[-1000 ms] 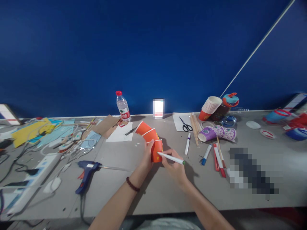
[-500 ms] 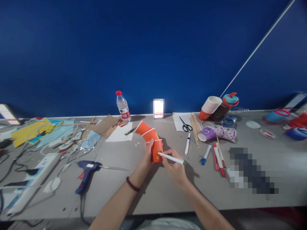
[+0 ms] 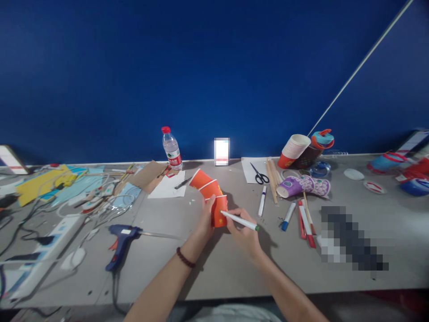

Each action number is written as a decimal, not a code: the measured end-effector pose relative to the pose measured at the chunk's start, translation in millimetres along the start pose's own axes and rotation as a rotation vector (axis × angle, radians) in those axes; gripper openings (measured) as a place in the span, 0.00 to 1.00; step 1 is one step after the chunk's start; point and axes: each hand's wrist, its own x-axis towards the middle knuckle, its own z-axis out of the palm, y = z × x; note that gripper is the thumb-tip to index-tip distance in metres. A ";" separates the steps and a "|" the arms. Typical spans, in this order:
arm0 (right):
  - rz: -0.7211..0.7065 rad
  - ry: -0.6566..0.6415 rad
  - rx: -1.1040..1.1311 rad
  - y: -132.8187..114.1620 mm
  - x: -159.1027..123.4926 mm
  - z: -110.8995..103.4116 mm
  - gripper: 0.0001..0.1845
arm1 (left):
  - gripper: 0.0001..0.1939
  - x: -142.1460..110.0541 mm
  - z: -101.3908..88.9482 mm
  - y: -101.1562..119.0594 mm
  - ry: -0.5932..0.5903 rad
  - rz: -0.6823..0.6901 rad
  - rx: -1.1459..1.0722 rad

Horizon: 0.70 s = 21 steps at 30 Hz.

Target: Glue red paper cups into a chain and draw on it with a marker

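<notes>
A curved chain of orange paper cups (image 3: 212,193) lies on the grey table (image 3: 214,264), nested one into another. My left hand (image 3: 205,221) grips the nearest cup from its left side. My right hand (image 3: 244,231) holds a white marker with a green end (image 3: 240,221), its tip touching the side of that nearest cup. A dark bead bracelet (image 3: 185,258) circles my left wrist.
A blue glue gun (image 3: 121,238) lies to the left near power strips and cables (image 3: 50,232). Markers (image 3: 301,217), wooden sticks (image 3: 272,180), scissors (image 3: 259,174), purple cups (image 3: 301,186) and a cup stack (image 3: 294,150) sit to the right. A water bottle (image 3: 171,149) stands at the back.
The marker tip has crept slightly upward on the cup. Both hands otherwise stay where they were.
</notes>
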 end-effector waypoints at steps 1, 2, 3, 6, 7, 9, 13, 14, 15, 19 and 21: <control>0.005 -0.003 0.005 0.3 -0.1 0.0 0.06 | 0.23 0.4 -0.6 -0.5 -0.005 0.005 0.003; 0.007 -0.002 0.009 0.4 -0.1 0.0 0.06 | 0.23 0.8 -1.1 -1.0 -0.012 0.008 0.005; 0.009 0.000 0.010 0.4 0.0 -0.1 0.06 | 0.23 1.0 -1.5 -1.4 -0.019 0.010 0.005; 0.016 0.004 0.004 -1.0 0.2 -0.7 0.07 | 0.22 0.7 -1.9 -1.6 -0.027 0.006 -0.001; 0.021 0.005 0.004 -1.6 0.2 -0.9 0.07 | 0.22 0.5 -1.8 -1.5 -0.027 0.005 -0.003; 0.031 0.007 0.008 -2.7 0.1 -1.2 0.07 | 0.22 0.4 -1.6 -1.4 -0.030 0.006 -0.004; 0.029 0.019 0.021 -3.6 -0.4 -1.6 0.07 | 0.22 0.8 -1.2 -1.4 -0.035 0.004 -0.004; 0.028 0.018 0.026 -3.4 -0.5 -1.7 0.06 | 0.22 0.8 -1.1 -1.3 -0.036 0.000 -0.005; 0.025 0.013 0.031 -3.1 -0.6 -1.8 0.06 | 0.22 0.7 -1.1 -1.2 -0.037 -0.002 -0.006; -0.004 -0.006 0.036 -0.8 -0.6 -2.0 0.04 | 0.21 0.5 -1.2 -0.9 -0.044 0.009 -0.011; -0.017 -0.010 0.029 -0.1 -0.5 -2.0 0.04 | 0.21 0.6 -1.2 -0.7 -0.044 0.013 -0.013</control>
